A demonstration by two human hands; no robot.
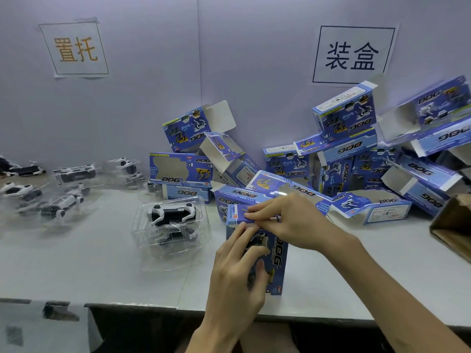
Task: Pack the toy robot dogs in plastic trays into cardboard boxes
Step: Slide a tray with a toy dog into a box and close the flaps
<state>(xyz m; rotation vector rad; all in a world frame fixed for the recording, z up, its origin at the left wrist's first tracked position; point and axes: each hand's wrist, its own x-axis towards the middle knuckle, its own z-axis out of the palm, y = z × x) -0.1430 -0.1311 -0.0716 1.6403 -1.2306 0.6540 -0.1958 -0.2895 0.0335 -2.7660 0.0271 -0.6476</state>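
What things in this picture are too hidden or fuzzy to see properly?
All in the head view:
- Toy dog inside the held box: mostly covered by the left hand and the cardboard.
- Top flap: the right hand covers it, so whether it is tucked in is unclear.
- Brown carton: cut off by the right edge.
- Trayed dogs at far left: blurred.
- Print on the piled boxes: too small.

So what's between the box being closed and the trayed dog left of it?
Head view: a narrow strip of bare table separates the cardboard box from the plastic tray holding a toy robot dog.
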